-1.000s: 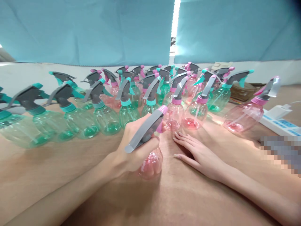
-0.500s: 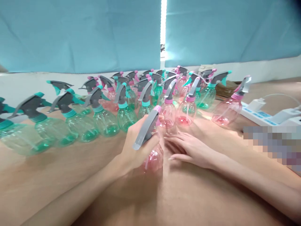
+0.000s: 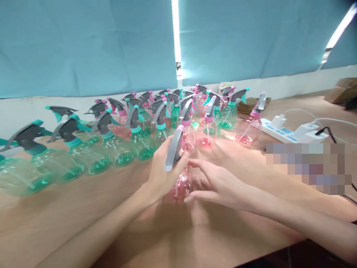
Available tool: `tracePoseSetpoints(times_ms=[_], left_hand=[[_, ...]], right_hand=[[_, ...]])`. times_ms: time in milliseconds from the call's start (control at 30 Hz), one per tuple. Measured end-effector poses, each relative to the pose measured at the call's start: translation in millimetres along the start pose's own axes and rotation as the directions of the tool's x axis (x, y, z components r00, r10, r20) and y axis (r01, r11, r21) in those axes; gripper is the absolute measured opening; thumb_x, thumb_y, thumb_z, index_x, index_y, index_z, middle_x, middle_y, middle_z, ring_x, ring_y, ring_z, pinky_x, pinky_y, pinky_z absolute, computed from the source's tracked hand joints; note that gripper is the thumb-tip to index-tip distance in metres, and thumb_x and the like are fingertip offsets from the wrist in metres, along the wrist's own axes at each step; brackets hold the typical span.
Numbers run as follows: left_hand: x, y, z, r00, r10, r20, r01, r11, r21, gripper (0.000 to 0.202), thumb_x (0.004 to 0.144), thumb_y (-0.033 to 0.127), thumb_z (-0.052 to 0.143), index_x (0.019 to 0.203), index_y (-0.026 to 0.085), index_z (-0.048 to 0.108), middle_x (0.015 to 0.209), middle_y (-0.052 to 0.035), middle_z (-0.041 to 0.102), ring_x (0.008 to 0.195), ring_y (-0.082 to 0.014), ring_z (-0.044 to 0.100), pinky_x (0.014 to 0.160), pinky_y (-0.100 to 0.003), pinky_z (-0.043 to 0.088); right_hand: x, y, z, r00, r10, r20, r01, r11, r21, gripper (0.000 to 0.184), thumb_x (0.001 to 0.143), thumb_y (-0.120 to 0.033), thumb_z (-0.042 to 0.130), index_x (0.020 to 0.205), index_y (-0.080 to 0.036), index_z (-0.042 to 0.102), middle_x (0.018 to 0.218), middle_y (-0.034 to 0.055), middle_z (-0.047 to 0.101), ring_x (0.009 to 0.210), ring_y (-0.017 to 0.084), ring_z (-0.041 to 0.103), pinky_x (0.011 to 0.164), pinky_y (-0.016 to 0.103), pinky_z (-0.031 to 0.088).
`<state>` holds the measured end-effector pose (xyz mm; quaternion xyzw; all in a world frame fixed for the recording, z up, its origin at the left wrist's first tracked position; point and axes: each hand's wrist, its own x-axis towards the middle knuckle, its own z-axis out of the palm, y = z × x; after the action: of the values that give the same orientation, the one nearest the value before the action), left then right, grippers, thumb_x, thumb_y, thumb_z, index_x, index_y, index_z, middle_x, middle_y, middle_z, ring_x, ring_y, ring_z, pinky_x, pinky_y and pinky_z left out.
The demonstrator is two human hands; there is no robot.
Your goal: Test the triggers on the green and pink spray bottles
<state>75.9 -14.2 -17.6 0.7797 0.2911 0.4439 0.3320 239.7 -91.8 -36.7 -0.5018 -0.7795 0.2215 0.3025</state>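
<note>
My left hand is closed around the neck and grey trigger head of a pink spray bottle, which stands upright on the table in front of me. The bottle's clear pink body shows below my fingers. At its right side is my right hand, fingers apart and slightly curved, with the thumb by the base and the index finger near the neck; whether it touches the bottle is hard to tell. Just behind stand another pink spray bottle and a green spray bottle.
Several green and pink spray bottles stand in rows to the left and back. On the right lie a white power strip with chargers and cables, and a blurred-out patch. A cardboard box is at far right. Blue blinds hang behind the table.
My right hand has lifted from the table and moved left to the bottle's side, its fingers and thumb spreading apart. My left hand keeps its hold. The view has turned to the right.
</note>
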Motion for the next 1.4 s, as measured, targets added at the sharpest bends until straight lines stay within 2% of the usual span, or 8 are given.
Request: tracePoseSetpoints(times_ms=[133,333,567,633,733,900,1167,1400], left_hand=[[5.7,8.7,21.6,1.000,-0.010,0.027,0.010,1.000,-0.012,0.029,0.086,0.027,0.059,0.114,0.021,0.053,0.110,-0.0062,0.059,0.093,-0.0205,0.060,0.086,-0.039,0.049],[16.8,20.8,59.1,0.997,0.001,0.078,-0.005,0.999,0.051,0.028,0.087,0.033,0.061,0.111,0.021,0.053,0.102,-0.0053,0.057,0.090,-0.0213,0.058,0.083,-0.041,0.049],[30.6,21.9,94.2,0.983,0.053,0.176,-0.050,0.998,-0.024,0.066,0.079,0.039,0.071,0.134,0.025,0.038,0.139,-0.0117,0.041,0.130,-0.0312,0.041,0.108,-0.052,0.036],[27.2,8.5,97.7,0.973,0.037,0.229,-0.039,0.999,0.004,0.070,0.081,0.042,0.067,0.139,0.025,0.032,0.143,-0.0126,0.038,0.137,-0.0311,0.033,0.114,-0.054,0.028],[16.3,-18.8,97.9,0.938,-0.011,0.345,-0.073,0.971,0.229,0.063,0.090,0.045,0.056,0.142,0.023,0.027,0.147,-0.0135,0.033,0.141,-0.0298,0.028,0.116,-0.053,0.028],[0.6,-49.7,93.8,0.884,0.007,0.467,-0.166,0.939,0.301,0.046,0.087,0.030,0.058,0.130,0.021,0.044,0.141,-0.0140,0.041,0.133,-0.0331,0.040,0.109,-0.056,0.038],[2.7,-50.4,108.4,0.841,0.021,0.541,-0.266,0.887,0.378,0.042,0.092,0.032,0.051,0.130,0.017,0.050,0.140,-0.0181,0.049,0.134,-0.0354,0.041,0.109,-0.060,0.035],[9.2,-41.9,115.9,0.774,-0.083,0.627,-0.293,0.831,0.473,0.050,0.096,0.035,0.046,0.138,0.008,0.046,0.148,-0.0225,0.041,0.140,-0.0352,0.034,0.113,-0.059,0.029]], right_hand=[[-8.3,-0.9,-3.2,0.996,0.014,-0.094,-0.004,0.994,0.106,0.067,0.077,-0.049,0.074,0.133,-0.025,0.045,0.126,0.0083,0.062,0.110,0.029,0.061,0.090,0.045,0.052],[-22.6,12.7,-7.8,0.961,0.058,-0.272,-0.027,0.993,0.117,0.070,0.073,-0.046,0.078,0.131,-0.026,0.045,0.126,0.0092,0.059,0.114,0.032,0.057,0.091,0.048,0.052],[-38.2,38.2,-36.0,0.946,0.089,-0.312,-0.070,0.995,0.069,0.052,0.081,-0.028,0.067,0.127,-0.029,0.043,0.117,0.0059,0.063,0.105,0.028,0.062,0.085,0.044,0.053],[-39.9,56.7,-48.7,0.923,0.167,-0.346,-0.176,0.984,0.005,0.057,0.080,-0.034,0.069,0.127,-0.025,0.039,0.111,0.0085,0.064,0.096,0.029,0.064,0.076,0.045,0.054],[-33.1,86.5,-70.8,0.881,0.179,-0.438,-0.264,0.954,-0.143,0.057,0.077,-0.050,0.070,0.119,-0.023,0.044,0.116,0.0122,0.060,0.101,0.033,0.060,0.080,0.048,0.051],[-0.9,117.8,-99.8,0.872,0.152,-0.466,-0.360,0.843,-0.399,0.051,0.071,-0.060,0.071,0.095,-0.020,0.052,0.095,0.0109,0.059,0.091,0.032,0.056,0.076,0.045,0.047],[27.8,129.9,-110.8,0.833,0.200,-0.516,-0.458,0.773,-0.440,0.043,0.072,-0.055,0.071,0.090,-0.019,0.055,0.088,0.0104,0.061,0.086,0.032,0.056,0.068,0.042,0.045],[39.1,132.9,-111.7,0.822,0.238,-0.517,-0.490,0.758,-0.430,0.043,0.074,-0.048,0.072,0.099,-0.017,0.056,0.096,0.0122,0.063,0.092,0.032,0.057,0.072,0.042,0.044]])
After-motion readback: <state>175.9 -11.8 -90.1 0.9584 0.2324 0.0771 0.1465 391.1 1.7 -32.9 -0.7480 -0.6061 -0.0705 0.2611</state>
